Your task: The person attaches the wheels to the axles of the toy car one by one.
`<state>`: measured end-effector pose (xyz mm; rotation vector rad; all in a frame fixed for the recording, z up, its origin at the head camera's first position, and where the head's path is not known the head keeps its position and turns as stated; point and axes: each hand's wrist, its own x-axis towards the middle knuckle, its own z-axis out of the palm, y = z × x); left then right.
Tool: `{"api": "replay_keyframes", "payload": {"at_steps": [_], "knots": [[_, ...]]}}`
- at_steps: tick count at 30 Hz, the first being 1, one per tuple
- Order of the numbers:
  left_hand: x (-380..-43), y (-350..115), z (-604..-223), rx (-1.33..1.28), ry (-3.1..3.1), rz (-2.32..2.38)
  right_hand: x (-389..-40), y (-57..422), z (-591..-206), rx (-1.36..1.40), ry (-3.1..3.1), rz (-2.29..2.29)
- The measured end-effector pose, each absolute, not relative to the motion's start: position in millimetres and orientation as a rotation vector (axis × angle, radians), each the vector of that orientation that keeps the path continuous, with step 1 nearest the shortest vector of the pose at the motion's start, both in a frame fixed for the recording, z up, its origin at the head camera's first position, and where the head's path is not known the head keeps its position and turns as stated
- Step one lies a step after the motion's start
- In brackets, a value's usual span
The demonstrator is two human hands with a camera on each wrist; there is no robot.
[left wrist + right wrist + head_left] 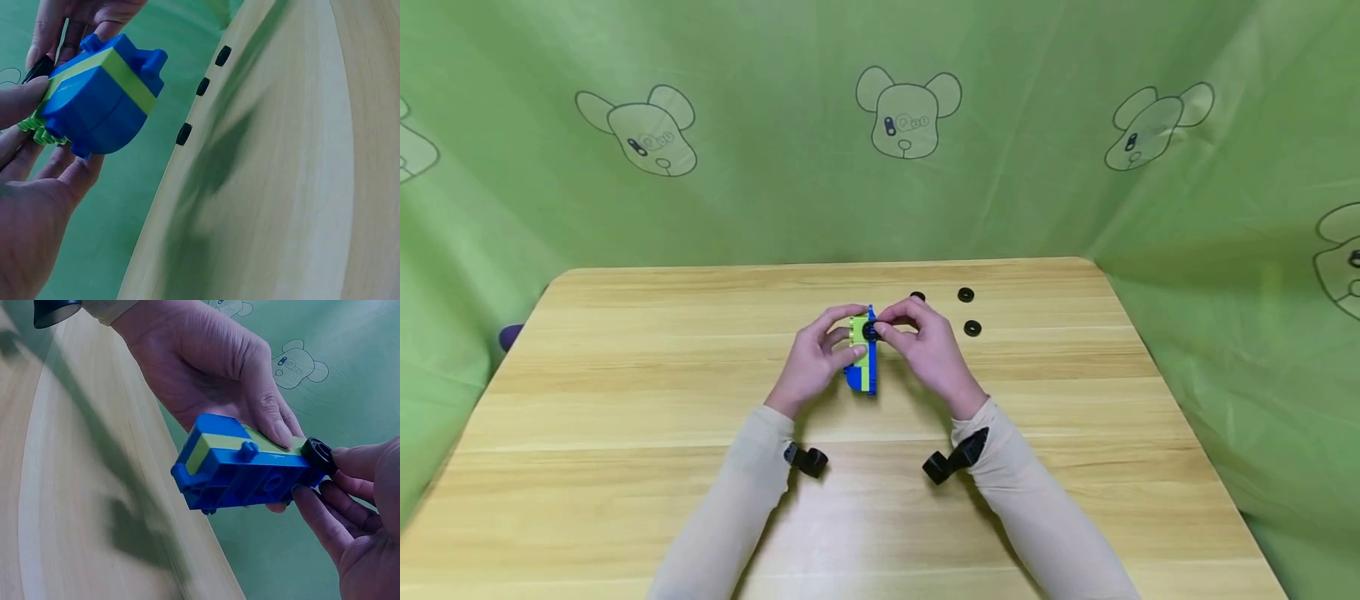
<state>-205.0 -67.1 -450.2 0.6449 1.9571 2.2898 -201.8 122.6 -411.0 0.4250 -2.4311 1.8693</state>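
A blue and lime-green toy car [862, 367] built of blocks is held above the table, tipped on its side. My left hand [815, 358] grips its studded green side between thumb and fingers. With thumb and fingers, my right hand [927, 348] pinches a black wheel [319, 455] against one end of the car's side. Seen from the right wrist, the blue underside [269, 481] faces the camera, and a bare blue axle peg [249, 451] sticks out near the other end. In the left wrist view the car's rounded blue end [103, 109] shows.
Three loose black wheels lie on the wooden table [625, 400] beyond my right hand: one wheel [966, 294] at the back, another wheel [972, 328] nearer, and a third wheel [917, 296] partly behind the hand. A green curtain [775, 200] hangs behind the table.
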Motion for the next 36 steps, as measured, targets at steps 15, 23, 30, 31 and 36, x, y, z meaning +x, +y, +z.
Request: {"api": "replay_keyframes", "payload": {"at_steps": [15,23,30,31,36], "knots": [[-205.4,-73.0,-452.9,0.516,2.009,2.313,-209.6,151.1,-412.9,0.532,-2.581,1.540],[-207.5,-75.7,-455.0,0.527,2.024,2.306,-212.9,180.3,-411.1,0.540,-2.650,1.419],[-204.8,-76.9,-448.0,0.504,2.020,2.276,-214.4,201.9,-410.5,0.535,-2.703,1.340],[-203.1,-77.0,-444.6,0.499,2.020,2.272,-214.8,205.2,-410.3,0.529,-2.718,1.315],[-195.1,-77.0,-429.8,0.488,2.029,2.256,-220.6,223.9,-414.6,0.490,-2.800,1.235]]}}
